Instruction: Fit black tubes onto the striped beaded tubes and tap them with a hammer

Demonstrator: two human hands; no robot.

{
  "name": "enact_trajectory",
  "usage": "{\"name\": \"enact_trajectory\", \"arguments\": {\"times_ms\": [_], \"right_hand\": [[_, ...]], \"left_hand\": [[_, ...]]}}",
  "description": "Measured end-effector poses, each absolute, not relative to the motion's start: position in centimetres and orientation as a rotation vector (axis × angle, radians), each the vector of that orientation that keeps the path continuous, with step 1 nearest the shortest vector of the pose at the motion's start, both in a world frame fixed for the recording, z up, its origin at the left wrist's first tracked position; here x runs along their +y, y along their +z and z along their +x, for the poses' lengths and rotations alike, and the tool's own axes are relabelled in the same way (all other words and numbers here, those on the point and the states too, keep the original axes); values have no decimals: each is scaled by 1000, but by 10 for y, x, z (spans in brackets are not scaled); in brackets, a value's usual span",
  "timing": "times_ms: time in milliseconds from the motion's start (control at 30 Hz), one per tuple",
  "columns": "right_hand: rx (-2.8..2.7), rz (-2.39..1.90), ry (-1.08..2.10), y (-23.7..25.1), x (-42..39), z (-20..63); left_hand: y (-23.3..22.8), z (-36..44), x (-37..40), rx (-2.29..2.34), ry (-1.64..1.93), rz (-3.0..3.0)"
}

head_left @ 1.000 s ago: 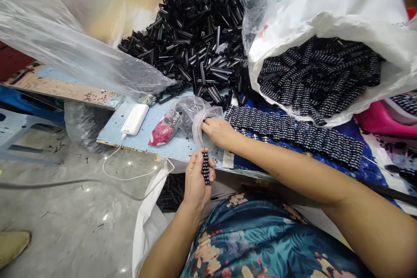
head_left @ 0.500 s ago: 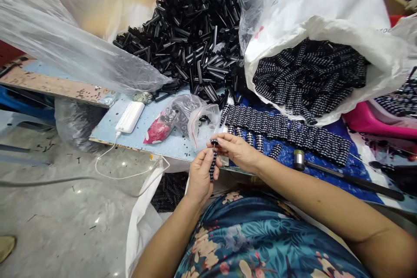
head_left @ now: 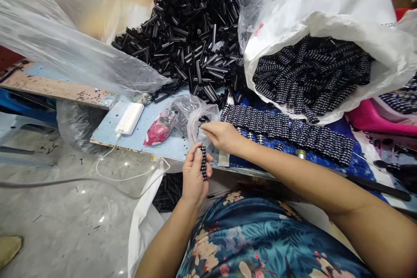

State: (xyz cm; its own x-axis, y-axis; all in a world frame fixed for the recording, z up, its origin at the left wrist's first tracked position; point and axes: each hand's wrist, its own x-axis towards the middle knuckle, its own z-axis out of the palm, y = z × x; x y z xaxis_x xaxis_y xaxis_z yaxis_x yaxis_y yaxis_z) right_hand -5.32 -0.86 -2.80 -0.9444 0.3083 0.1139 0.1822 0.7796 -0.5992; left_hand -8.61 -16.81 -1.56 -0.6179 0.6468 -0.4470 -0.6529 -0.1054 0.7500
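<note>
My left hand [head_left: 195, 173] grips a short black cylinder of number rings [head_left: 203, 163] with white digits, held upright below the table edge. My right hand [head_left: 222, 135] is just above and to the right of it, thumb and fingers pressed together at the mouth of a clear zip bag [head_left: 194, 124]. Whatever those fingertips pinch, if anything, is too small to make out. Small black rings [head_left: 203, 119] show inside the bag. To the right, a long row of similar number cylinders [head_left: 276, 127] lies on blue plastic sheeting.
Behind rises a heap of black tubes [head_left: 195, 43]. A white sack [head_left: 325, 17] lies open with many number cylinders inside. A hammer [head_left: 300, 153] lies partly under my right forearm. A white power bank [head_left: 130, 118] with a cable sits left, beside a pink-and-clear bag [head_left: 158, 132].
My right hand has left the top of the cylinder and moved up and left to the zip bag. My left hand has shifted slightly left, still gripping the cylinder.
</note>
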Motion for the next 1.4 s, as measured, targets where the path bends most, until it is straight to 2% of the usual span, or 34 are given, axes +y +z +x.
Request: {"name": "enact_trajectory", "arguments": {"times_ms": [33, 100, 333, 400, 500, 533, 633, 1233, 1300, 1400], "right_hand": [[-2916, -332, 651, -30, -6, -65], [-3074, -256, 432, -35, -1, -86], [-3059, -303, 493, -29, 3, -87], [-2910, -347, 876, -20, 1, -66], [-2316, -460, 1873, -12, -8, -29], [-2098, -500, 2098, -11, -12, -18], [-1784, -572, 2297, -11, -21, 7], [-1460, -572, 2181, -9, -28, 75], [-1558, -552, 2044, -8, -30, 82], [-1885, -487, 1584, -3, -33, 93]], "left_hand": [[-16, -88, -169, 1249, 1850, -23], [-16, -89, -170, 1220, 1845, -48], [-15, -93, -179, 1216, 1834, -59], [-13, -93, -180, 1205, 1818, -47], [-8, -90, -178, 1172, 1756, 10], [-6, -87, -176, 1162, 1730, 33], [-3, -77, -172, 1148, 1671, 89], [19, -28, -152, 1300, 1492, 292], [19, -23, -149, 1309, 1484, 292], [19, -13, -142, 1297, 1516, 240]]}}
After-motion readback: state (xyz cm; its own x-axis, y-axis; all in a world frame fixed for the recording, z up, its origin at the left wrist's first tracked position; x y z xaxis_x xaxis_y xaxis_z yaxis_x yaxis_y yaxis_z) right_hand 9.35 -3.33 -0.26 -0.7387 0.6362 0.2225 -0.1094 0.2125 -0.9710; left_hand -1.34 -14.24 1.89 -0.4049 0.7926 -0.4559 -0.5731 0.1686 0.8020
